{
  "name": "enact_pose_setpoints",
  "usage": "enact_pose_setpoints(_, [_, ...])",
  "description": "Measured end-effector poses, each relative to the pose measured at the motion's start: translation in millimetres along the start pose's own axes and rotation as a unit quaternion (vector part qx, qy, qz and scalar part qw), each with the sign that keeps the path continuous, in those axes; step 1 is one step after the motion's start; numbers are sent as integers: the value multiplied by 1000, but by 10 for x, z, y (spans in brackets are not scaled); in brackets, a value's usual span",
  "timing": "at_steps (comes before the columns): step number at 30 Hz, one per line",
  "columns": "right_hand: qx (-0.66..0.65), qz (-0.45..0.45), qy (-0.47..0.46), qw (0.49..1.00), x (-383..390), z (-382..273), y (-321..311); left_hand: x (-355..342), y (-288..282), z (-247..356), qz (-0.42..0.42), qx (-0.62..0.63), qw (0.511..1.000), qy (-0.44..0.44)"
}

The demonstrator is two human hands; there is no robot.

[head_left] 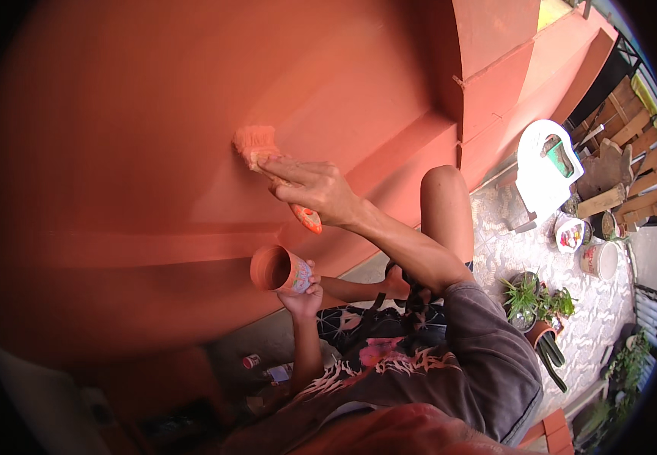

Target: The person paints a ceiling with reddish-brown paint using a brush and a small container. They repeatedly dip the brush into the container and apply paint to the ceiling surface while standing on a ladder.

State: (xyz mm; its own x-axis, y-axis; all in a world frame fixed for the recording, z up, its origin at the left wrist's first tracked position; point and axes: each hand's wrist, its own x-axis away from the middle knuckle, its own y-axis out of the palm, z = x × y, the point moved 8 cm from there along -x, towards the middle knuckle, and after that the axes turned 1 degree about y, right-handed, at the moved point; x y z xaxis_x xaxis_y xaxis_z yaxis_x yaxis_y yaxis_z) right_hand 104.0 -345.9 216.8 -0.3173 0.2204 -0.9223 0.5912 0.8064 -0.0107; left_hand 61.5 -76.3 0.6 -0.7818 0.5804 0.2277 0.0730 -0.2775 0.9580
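My right hand (313, 189) grips a paintbrush (306, 218) with an orange-speckled handle. Its salmon-coated bristles (254, 141) are against the curved salmon-coloured wall (146, 136), where patches of a slightly different shade show. Below and a little left of it, my left hand (303, 300) holds a cup (271, 267) with a patterned outside and terracotta-coloured paint coating its inside, close to the wall's lower part. My fingers on the brush partly hide its handle. My bare knee is bent beside the wall, to the right of my right forearm.
On the patterned tiled floor (495, 235) at right stand a white plastic chair (532, 189), buckets (598, 262) and potted plants (523, 302). Wooden boards (620, 167) are piled behind the chair. A ledge (374, 159) runs along the wall. Small objects (256, 364) lie low at the bottom.
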Motion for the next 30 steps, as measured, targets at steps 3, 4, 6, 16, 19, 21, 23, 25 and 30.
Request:
enact_pose_setpoints(3, [-149,1,57,987,-26,17,0,-78,70,-39,-11,-2,1000,-9])
enact_pose_setpoints(4, [-115,34,69,990,-71,131,-145,-96,99,-61,-15,-4,1000,-8])
enact_pose_setpoints(6, [-58,95,107,988,-168,521,-583,-112,126,-91,-15,-9,1000,-12])
enact_pose_setpoints(16, [177,311,47,932,-206,1043,-1845,-79,70,-106,-13,-20,999,-29])
enact_pose_setpoints(19, [252,251,36,934,-286,895,-1421,-58,69,-42,-22,-34,999,-19])
enact_pose_setpoints(21, [224,165,35,960,-269,624,-1028,-44,60,-16,-24,-33,999,-13])
enact_pose_setpoints(23, [128,84,35,988,-213,385,-729,-19,37,-12,-10,-17,1000,-18])
enact_pose_setpoints(25, [63,68,56,994,-189,302,-747,5,32,-1,-19,-29,999,-10])
enact_pose_setpoints(30, [141,292,33,946,-197,672,-1547,3,90,-79,-5,-20,1000,1])
